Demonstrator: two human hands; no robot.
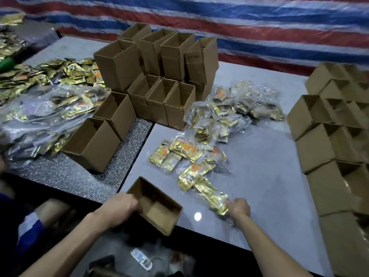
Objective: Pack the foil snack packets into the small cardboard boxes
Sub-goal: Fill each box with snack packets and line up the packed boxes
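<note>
Backdrop: a red, white and blue striped tarpaulin (239,27) across the rear. Work surface: a grey table (269,176) with a glossy top, abutting a dark speckled table (111,172) on its left.

Centre rear: a stacked group of open-topped brown cardboard boxes (159,76), two tiers high, upright. Right edge: a second block of open boxes (329,148), stacked in rows.

Left: clear plastic bags (40,116) filled with gold packets, and behind them a loose heap of gold foil packets (65,70). Centre: further clear bags of packets (239,104) spread over the grey table, just right of the central boxes. The packets are shiny gold with orange and dark printed panels; the print is too blurred to read.

Near edge: a small cardboard box (157,208), open and empty, tilted and overhanging the table's near edge. The left hand (121,204) grips its left wall, fingers curled round the rim.

Just right of the box: a wrapped bundle of gold foil packets (215,196) lying on the table. The right hand (238,207) clasps its near end with curled fingers.
</note>
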